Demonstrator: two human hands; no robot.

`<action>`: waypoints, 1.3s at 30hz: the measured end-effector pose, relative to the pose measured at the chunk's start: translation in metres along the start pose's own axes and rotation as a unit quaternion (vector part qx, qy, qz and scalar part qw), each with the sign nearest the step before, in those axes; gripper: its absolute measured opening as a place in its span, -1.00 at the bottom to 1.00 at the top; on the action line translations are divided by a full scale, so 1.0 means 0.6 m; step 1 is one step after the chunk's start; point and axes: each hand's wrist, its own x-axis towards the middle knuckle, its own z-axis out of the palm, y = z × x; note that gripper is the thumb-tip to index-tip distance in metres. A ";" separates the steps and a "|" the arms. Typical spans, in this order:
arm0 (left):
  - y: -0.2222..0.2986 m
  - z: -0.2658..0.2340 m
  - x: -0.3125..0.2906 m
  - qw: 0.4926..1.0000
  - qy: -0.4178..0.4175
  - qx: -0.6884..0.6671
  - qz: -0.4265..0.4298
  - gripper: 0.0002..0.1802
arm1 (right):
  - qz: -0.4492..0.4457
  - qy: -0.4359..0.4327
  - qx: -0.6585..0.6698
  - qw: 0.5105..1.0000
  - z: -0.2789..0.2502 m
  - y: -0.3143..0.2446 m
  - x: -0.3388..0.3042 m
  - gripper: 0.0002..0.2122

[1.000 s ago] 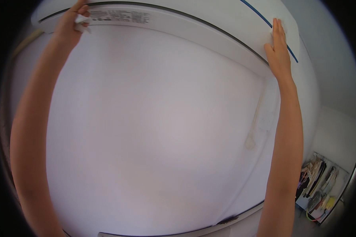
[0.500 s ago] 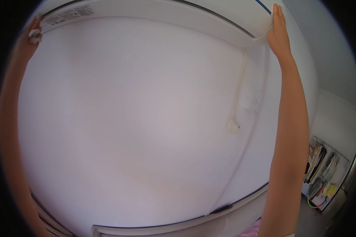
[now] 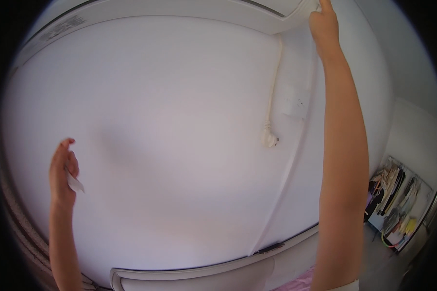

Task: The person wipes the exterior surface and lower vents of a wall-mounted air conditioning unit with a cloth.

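Observation:
A white wall-mounted air conditioner spans the top of the view, its upper part cut off by the frame. At its right end is my right hand, one finger stretched upward and the others bent against the unit's edge. The fingertips there are partly out of view. Lower on the left, my left hand is raised in front of the white wall, away from the unit. Its fingers are curled round a crumpled white cloth or tissue, whose tail hangs below the palm.
A cream power cord ends in an unplugged plug beside a wall socket. White trunking runs down the wall to a padded headboard. Pink fabric lies by my right forearm. A clothes rack stands far right.
My left hand has left the unit's left end and come down with the white cloth. My right hand stays at the right end, now with fingers bent. The view has shifted slightly.

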 end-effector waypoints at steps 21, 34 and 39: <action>-0.129 0.149 -0.246 0.952 -0.244 0.033 -0.180 -0.82 | 0.561 -0.183 0.661 0.463 -0.178 -0.256 -0.536 -0.47; -0.253 0.206 -0.438 0.826 -0.429 -0.102 -0.350 -0.63 | 0.792 -0.049 0.523 0.312 -0.353 -0.398 -0.781 -0.76; -0.291 0.228 -0.503 0.828 -0.464 -0.074 -0.306 -0.63 | 0.823 -0.054 0.386 0.414 -0.392 -0.421 -0.809 -0.83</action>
